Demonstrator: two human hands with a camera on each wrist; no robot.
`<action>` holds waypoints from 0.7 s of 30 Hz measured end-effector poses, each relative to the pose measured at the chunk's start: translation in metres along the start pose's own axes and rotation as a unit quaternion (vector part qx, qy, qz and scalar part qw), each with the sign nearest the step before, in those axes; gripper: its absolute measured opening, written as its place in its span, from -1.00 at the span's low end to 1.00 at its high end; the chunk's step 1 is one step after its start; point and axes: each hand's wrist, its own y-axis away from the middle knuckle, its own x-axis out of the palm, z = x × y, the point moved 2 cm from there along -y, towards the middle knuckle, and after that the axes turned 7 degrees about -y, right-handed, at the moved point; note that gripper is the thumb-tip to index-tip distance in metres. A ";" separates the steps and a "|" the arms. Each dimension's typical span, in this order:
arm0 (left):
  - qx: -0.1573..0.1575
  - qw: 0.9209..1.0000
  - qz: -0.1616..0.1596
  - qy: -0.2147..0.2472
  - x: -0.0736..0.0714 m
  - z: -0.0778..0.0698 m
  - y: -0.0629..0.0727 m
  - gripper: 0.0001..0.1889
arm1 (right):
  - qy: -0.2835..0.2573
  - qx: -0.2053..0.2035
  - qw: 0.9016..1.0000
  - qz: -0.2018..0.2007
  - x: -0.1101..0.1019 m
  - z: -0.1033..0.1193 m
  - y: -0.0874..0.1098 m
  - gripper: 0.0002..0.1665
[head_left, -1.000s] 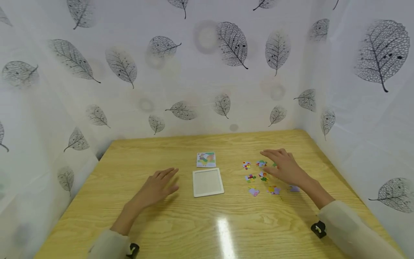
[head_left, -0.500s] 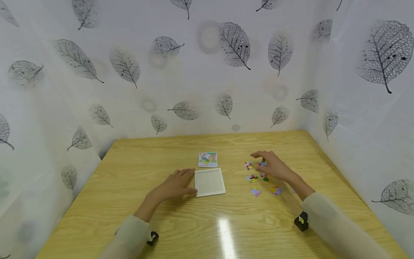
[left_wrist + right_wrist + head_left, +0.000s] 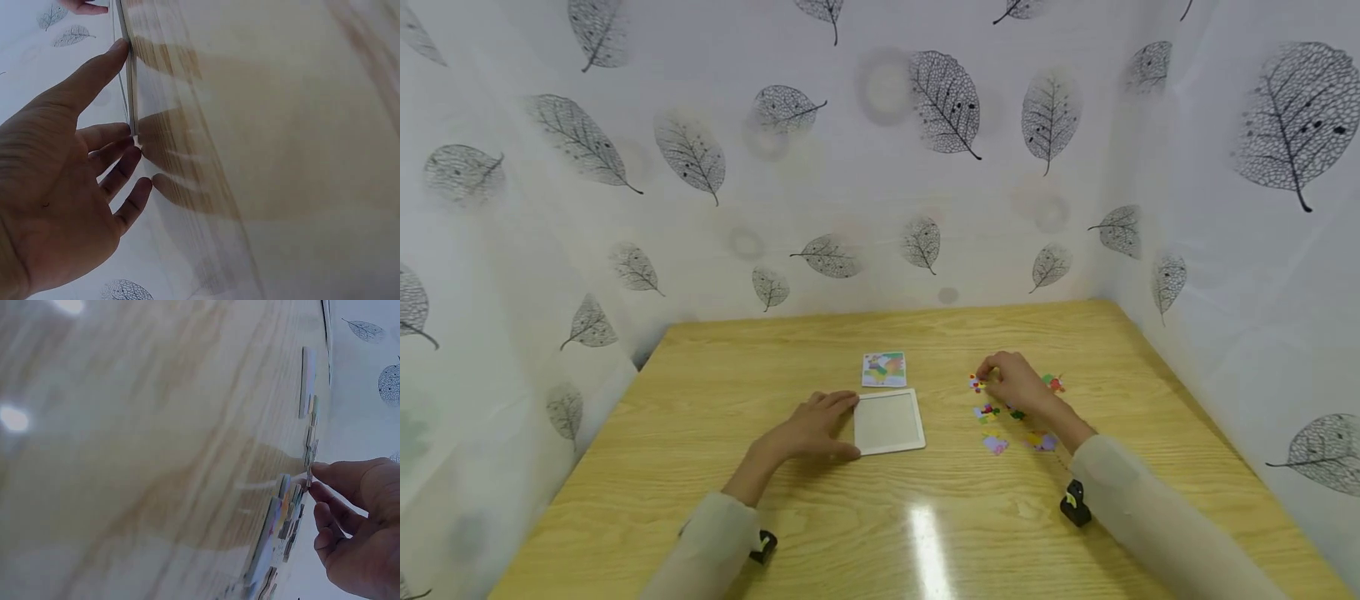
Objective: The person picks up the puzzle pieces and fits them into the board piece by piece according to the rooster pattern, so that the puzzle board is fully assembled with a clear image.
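My left hand holds the left edge of a white square puzzle tray, thumb by its near corner and fingertips by its far corner. In the left wrist view the tray is edge-on against the thumb and fingers. My right hand is over the back of the loose jigsaw pieces. Its thumb and index finger pinch at a thin piece at table level in the right wrist view. One colourful piece shows just left of those fingertips. Others lie nearer me, and the hand hides some.
A square picture card lies just behind the tray. Several more pieces, such as a purple and yellow one and a red and green one, are spread on the right. White leaf-printed cloth walls the wooden table at the back and sides.
My left hand has moved right, reaching the tray's left edge and settling there. My right hand has moved left over the pieces, and its thumb and index finger have come together.
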 end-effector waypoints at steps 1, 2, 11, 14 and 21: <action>0.001 1.000 -0.001 -0.002 0.000 0.000 0.000 -0.01 | 0.004 0.001 1.000 -0.003 0.001 0.000 -0.001 -0.75; 0.002 1.000 -0.002 -0.005 0.000 0.000 0.000 -0.01 | 0.006 0.001 1.000 -0.005 0.002 0.000 -0.002 -0.75; -0.007 1.000 0.000 0.003 0.001 -0.001 0.002 -0.01 | 0.024 0.023 0.999 -0.005 0.008 0.002 -0.003 -0.85; -0.013 1.000 -0.006 0.006 0.001 0.000 0.002 -0.01 | 0.027 0.026 0.999 -0.002 0.007 0.003 -0.002 -0.86; -0.027 0.999 -0.018 0.017 0.000 -0.001 0.002 -0.03 | 0.005 0.038 0.999 0.012 0.005 0.000 -0.004 -0.83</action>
